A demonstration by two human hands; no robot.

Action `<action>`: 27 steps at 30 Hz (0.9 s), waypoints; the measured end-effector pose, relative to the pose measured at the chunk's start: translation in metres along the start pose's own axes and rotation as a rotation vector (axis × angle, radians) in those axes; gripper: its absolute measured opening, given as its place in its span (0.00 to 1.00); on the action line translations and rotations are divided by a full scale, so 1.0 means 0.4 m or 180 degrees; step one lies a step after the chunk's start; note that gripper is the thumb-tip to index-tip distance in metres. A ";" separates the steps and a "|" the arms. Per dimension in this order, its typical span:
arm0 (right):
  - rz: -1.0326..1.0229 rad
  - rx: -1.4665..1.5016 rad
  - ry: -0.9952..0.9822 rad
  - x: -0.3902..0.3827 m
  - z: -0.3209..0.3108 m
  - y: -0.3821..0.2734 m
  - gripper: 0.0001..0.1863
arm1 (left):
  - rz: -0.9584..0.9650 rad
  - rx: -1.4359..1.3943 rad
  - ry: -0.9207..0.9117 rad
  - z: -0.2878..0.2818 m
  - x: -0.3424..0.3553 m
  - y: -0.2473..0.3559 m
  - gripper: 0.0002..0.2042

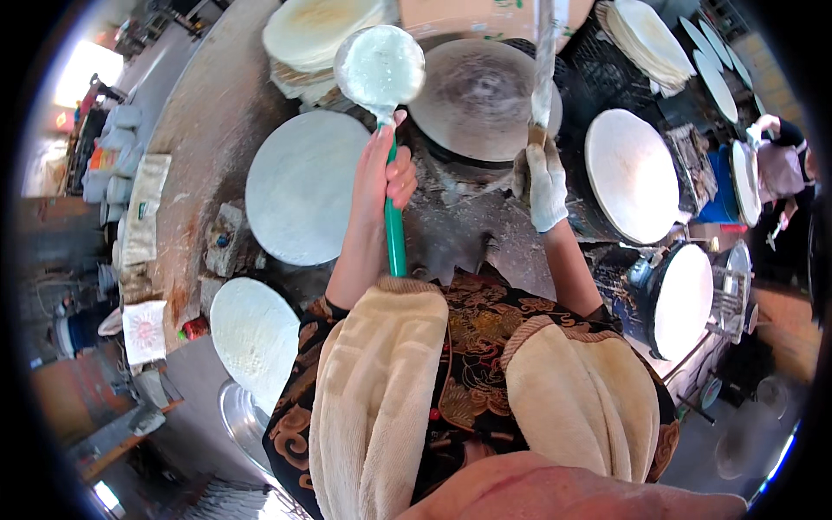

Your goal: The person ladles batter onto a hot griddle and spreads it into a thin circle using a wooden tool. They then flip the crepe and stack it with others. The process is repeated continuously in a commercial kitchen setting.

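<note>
My left hand [386, 169] is closed round the green handle of a ladle [381, 69]; its round bowl is coated with white batter. In my right hand [543, 184], which wears a white glove, is a batter-smeared stick [543, 78] pointing away from me. Between and beyond both hands lies a dark round griddle [477, 100] with a dull, greyish surface. A round griddle covered in white batter [303, 191] stands to the left of my left hand. Right of my gloved hand is another round white sheet [633, 178], faintly browned in the middle.
Stacks of thin round flatbreads [321, 33] [646, 43] stand at the far left and far right. More white rounds lie near left [251, 338] and near right [683, 302]. A metal basin [241, 420] sits low at left. Another person [780, 160] works at far right.
</note>
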State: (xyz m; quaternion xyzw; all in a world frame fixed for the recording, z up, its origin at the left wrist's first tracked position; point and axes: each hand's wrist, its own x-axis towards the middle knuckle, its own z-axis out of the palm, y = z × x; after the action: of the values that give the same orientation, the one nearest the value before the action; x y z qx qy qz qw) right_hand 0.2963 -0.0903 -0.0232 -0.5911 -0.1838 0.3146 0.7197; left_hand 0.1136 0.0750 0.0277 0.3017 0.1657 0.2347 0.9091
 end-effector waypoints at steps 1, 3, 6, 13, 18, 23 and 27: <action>-0.0058 -0.0129 0.0097 0.016 -0.070 0.044 0.13 | -0.0016 0.0119 0.0037 0.030 0.049 -0.023 0.11; 0.0598 -0.0576 -0.0087 -0.005 -0.166 0.088 0.14 | -0.0402 0.0204 0.0227 0.044 0.144 -0.107 0.11; 0.1564 0.0458 0.0009 -0.054 -0.235 0.130 0.19 | -0.1157 0.0433 0.0327 0.059 0.262 -0.237 0.10; 0.1750 0.1002 0.0564 0.013 -0.395 0.186 0.22 | -0.2298 -0.0429 -0.0386 0.074 0.515 -0.467 0.08; 0.1834 0.0876 0.0858 0.069 -0.470 0.247 0.17 | -0.1423 0.1351 0.0533 0.059 0.708 -0.594 0.09; 0.1582 -0.0339 0.1115 0.044 -0.449 0.212 0.25 | -0.0777 0.3049 0.0185 0.023 0.842 -0.494 0.11; 0.1556 -0.1144 0.1084 0.060 -0.394 0.136 0.25 | 0.1998 0.5451 -0.0922 -0.128 0.921 -0.344 0.22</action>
State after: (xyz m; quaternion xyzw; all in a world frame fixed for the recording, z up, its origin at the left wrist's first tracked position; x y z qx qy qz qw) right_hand 0.4015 -0.1843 -0.1151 -0.7789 0.0334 0.3371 0.5278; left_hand 0.4433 0.1959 -0.1565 0.9287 0.0780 0.2278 0.2822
